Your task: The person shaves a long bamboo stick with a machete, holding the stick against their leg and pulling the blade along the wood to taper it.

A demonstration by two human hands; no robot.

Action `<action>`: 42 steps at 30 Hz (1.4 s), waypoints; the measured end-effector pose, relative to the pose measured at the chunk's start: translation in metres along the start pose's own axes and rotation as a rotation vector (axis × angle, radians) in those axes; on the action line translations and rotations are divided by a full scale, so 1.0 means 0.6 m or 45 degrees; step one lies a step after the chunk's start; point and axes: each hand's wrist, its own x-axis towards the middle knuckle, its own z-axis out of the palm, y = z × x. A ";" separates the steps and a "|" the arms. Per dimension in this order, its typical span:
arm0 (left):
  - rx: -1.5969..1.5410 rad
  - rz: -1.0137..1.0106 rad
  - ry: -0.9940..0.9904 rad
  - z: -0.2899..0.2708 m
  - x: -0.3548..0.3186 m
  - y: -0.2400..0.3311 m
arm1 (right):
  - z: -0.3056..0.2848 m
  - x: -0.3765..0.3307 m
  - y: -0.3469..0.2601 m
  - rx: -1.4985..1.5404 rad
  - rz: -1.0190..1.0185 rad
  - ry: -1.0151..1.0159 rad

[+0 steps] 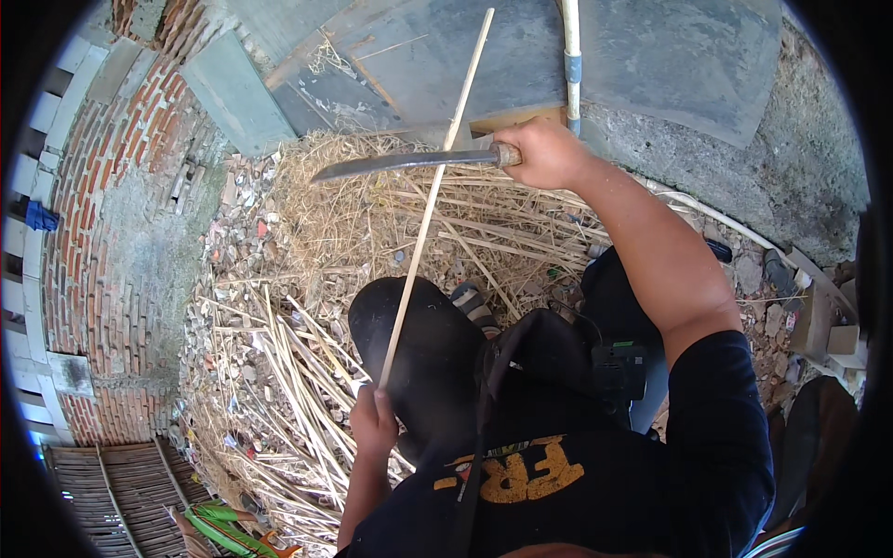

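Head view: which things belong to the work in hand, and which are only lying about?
In the work:
- long-bladed knife, held in the right hand
- pale stick, held in the left hand
- probably the loose sticks and the straw-like shavings

Apparently just about:
- grey-green board, leaning
- blue cloth-like thing
- rubble

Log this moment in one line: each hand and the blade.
left hand: holding pale stick at near end | right hand: holding long knife | blade: crosses stick, contact unclear

Soft, even daylight; the brick wall [116,232] bows at left, perhaps slightly blurred.
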 end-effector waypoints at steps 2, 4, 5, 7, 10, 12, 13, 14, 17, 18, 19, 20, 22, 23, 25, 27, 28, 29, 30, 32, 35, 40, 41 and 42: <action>-0.004 0.001 -0.044 -0.004 -0.003 -0.006 | -0.002 0.001 -0.017 -0.026 0.017 -0.101; -0.008 -0.003 -0.088 -0.004 -0.007 -0.010 | -0.013 0.002 -0.043 -0.109 0.044 -0.269; -0.016 0.022 -0.066 -0.002 -0.010 -0.010 | -0.018 0.002 -0.053 -0.106 0.044 -0.274; -0.023 0.038 -0.046 0.003 -0.016 -0.018 | -0.023 0.005 -0.067 -0.199 -0.021 -0.429; 0.018 0.057 -0.043 0.012 -0.020 -0.027 | -0.012 0.003 -0.062 -0.181 -0.007 -0.348; 0.053 0.059 -0.013 0.013 -0.015 -0.016 | -0.004 0.002 -0.051 -0.195 0.035 -0.317; 0.045 0.057 -0.013 0.015 -0.015 -0.016 | -0.002 0.003 -0.046 -0.203 0.080 -0.281; 0.068 0.055 -0.008 0.015 -0.016 -0.017 | -0.004 0.006 -0.052 -0.203 0.073 -0.284; 0.127 0.056 0.015 0.015 -0.022 -0.025 | -0.014 0.005 -0.078 -0.257 0.066 -0.345; 0.165 0.064 0.030 0.016 -0.025 -0.029 | -0.017 0.002 -0.089 -0.267 0.055 -0.384; 0.163 0.057 0.024 0.020 -0.025 -0.035 | -0.016 0.000 -0.094 -0.276 0.044 -0.422; 0.209 0.074 0.036 0.026 -0.023 -0.041 | -0.010 0.003 -0.083 -0.273 0.043 -0.432; 0.247 0.095 0.038 0.030 -0.023 -0.044 | 0.006 0.011 -0.036 -0.142 0.216 -0.378; 0.240 0.120 0.055 0.029 -0.019 -0.042 | 0.012 0.016 -0.026 -0.140 0.290 -0.302; 0.256 0.135 0.038 0.023 -0.014 -0.038 | 0.010 0.015 -0.004 -0.190 0.262 -0.269; 0.240 0.137 0.018 0.018 -0.014 -0.040 | 0.009 0.013 -0.016 -0.220 0.235 -0.248; 0.220 0.143 0.000 0.018 -0.013 -0.040 | 0.008 0.007 -0.025 -0.194 0.193 -0.268; 0.224 0.138 -0.006 0.018 -0.015 -0.043 | 0.004 0.004 -0.039 -0.165 0.152 -0.292; 0.191 0.138 -0.001 0.021 -0.018 -0.049 | 0.001 0.006 -0.054 -0.156 0.151 -0.303; 0.156 0.127 -0.001 0.029 -0.020 -0.059 | -0.004 0.013 -0.076 -0.199 0.054 -0.422; 0.180 0.109 0.054 0.038 -0.007 -0.052 | 0.017 0.009 0.010 -0.171 0.284 -0.379; 0.211 0.138 0.013 0.013 -0.014 -0.040 | 0.022 0.010 0.000 -0.213 0.179 -0.192; 0.216 0.128 0.007 0.014 -0.018 -0.045 | 0.014 0.012 -0.031 -0.156 0.146 -0.244; 0.172 0.111 -0.003 0.020 -0.017 -0.050 | 0.008 0.011 -0.046 -0.104 0.119 -0.295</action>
